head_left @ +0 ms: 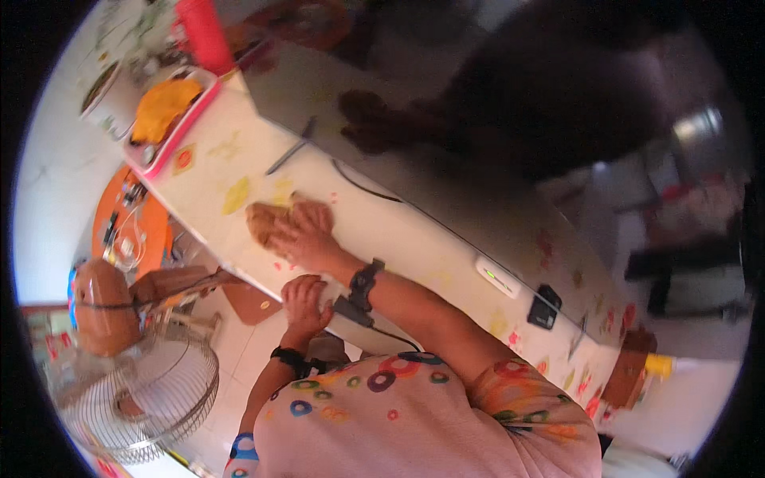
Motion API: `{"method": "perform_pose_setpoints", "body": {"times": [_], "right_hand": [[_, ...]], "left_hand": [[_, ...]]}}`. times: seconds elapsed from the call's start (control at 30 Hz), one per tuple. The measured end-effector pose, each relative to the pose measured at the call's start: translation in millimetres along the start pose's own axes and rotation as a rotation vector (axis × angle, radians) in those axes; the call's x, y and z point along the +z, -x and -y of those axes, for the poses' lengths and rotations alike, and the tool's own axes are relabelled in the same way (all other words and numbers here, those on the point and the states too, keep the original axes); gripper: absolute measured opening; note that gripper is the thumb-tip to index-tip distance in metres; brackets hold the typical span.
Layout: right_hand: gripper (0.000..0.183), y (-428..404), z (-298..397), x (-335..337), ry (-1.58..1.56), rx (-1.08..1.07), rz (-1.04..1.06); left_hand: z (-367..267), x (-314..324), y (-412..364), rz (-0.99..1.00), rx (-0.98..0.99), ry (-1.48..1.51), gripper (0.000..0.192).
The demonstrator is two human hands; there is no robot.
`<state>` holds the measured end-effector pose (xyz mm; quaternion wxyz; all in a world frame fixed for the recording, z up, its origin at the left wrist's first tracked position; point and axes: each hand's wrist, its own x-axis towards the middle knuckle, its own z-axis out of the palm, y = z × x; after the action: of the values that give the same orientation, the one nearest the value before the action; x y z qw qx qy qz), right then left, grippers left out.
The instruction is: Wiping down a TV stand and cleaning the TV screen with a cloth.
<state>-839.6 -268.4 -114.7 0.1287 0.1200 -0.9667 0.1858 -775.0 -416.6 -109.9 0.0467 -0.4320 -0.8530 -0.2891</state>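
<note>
A crumpled brown cloth [261,224] lies on the white, flower-patterned tabletop [382,239]. My right hand [305,242] presses down on it, its fingers bunching the fabric. At the table's near edge rests my left hand [305,302], its fingers bent and somewhat apart, with no object seen in it. Both wrists wear black straps. Close by my right wrist is a dark rectangular device [352,311] with a thin cable running toward my body. Blur softens the fingers and the cloth.
A glossy dark panel [412,143] behind the table mirrors the scene. Along it lie a pen [287,156], a white device with a green light [497,276] and a small black item [544,306]. A pink-rimmed tray [179,134] holds orange cloth. At left stands a fan [143,394].
</note>
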Motion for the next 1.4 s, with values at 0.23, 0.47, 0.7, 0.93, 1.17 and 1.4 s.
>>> {"method": "perform_pose_setpoints", "body": {"times": [0.23,0.47,0.7,0.93,1.17,1.4], "right_hand": [[0.042,156.8,-3.7,-60.1,0.115,0.319,-0.052],[0.038,314.9,5.7,-128.8,0.366,0.818,-0.213],[0.046,423.4,49.2,-133.6,0.679,1.238,-0.254],[0.043,425.8,-8.2,-146.1,0.637,1.047,-0.413],[0.045,456.5,14.6,-171.4,0.307,0.979,-0.214],[0.046,431.5,-46.4,-181.5,0.318,0.953,-0.445]], "left_hand": [[-5.2,3.8,-4.7,-0.003,0.041,0.032,0.031],[-11.1,-2.9,-1.5,0.044,0.043,0.033,0.028],[1.1,1.4,6.5,0.093,0.06,0.017,0.029],[-67.9,30.2,37.7,0.115,-0.036,-0.095,0.035],[-152.8,65.0,55.5,0.161,0.075,0.076,0.035],[-187.1,64.2,48.9,0.147,0.028,-0.019,0.035]]}}
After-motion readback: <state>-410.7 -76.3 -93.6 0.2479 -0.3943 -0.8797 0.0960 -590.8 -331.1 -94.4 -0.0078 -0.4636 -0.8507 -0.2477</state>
